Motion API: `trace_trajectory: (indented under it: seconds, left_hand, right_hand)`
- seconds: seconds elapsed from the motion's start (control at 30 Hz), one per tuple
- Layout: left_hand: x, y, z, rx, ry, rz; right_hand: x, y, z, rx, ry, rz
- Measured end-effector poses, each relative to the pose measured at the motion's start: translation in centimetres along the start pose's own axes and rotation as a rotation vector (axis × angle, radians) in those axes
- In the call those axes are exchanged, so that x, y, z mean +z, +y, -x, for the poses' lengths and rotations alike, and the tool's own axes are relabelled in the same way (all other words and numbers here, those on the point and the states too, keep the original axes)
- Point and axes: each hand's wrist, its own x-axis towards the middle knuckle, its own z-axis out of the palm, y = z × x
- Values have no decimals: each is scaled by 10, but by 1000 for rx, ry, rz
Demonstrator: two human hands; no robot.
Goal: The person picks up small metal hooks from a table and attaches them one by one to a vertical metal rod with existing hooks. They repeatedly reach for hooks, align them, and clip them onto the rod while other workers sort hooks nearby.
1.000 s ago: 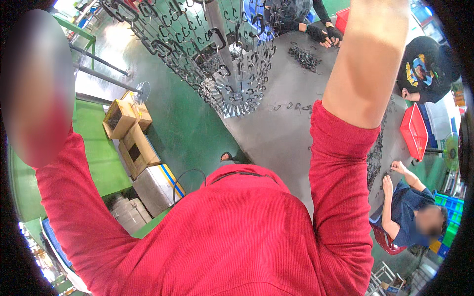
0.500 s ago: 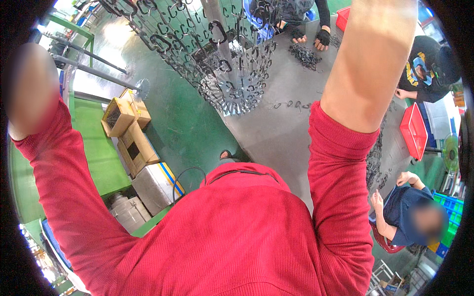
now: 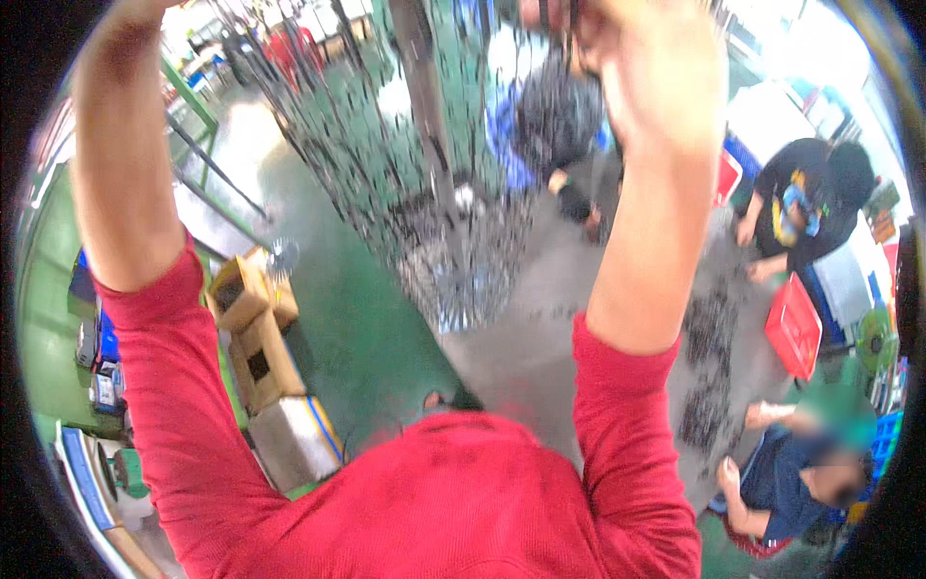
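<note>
Both of my arms, in red sleeves, are raised. My right hand (image 3: 641,68) is at the top, right of a hanging rack of dark chain-like strands (image 3: 357,183) made of small C-shaped links. Its fingers look bent around something dark, but blur and the top edge hide what it is. My left forearm (image 3: 135,174) rises along the left side to the top edge, left of the strands, and the hand lies beyond the picture. A metal pole (image 3: 424,106) runs down through the strands to a round, slotted metal disc (image 3: 468,294) at the bottom.
A grey table (image 3: 540,357) carries piles of dark links (image 3: 709,333). Co-workers sit around it, one in black (image 3: 810,207) and one in navy (image 3: 772,482). A red tray (image 3: 796,328) stands at its right edge. Cardboard boxes (image 3: 265,357) stand on the left.
My view has tilted up, so the rack, table and boxes sit lower. My right hand has come into view near the strands; my left forearm has swung inward and upward.
</note>
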Motion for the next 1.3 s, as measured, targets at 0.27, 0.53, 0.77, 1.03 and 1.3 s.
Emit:
trace_trajectory:
  seconds: [0.27,0.53,0.77,1.03,1.3]
  left_hand:
    - [-12,21,-9,-24,25,-141]
    - [-14,21,0,-65,22,-98]
    - [-14,20,-1,-26,57,-136]
    - [-12,19,-9,-14,32,-120]
    - [-13,24,-18,11,27,-86]
  right_hand:
    - [4,-7,-17,-15,24,-5]
    - [14,-7,-15,-122,96,-36]
    - [18,-10,-14,-110,158,-142]
    - [9,-10,-15,-104,183,-166]
    - [3,-10,-14,-79,175,-206]
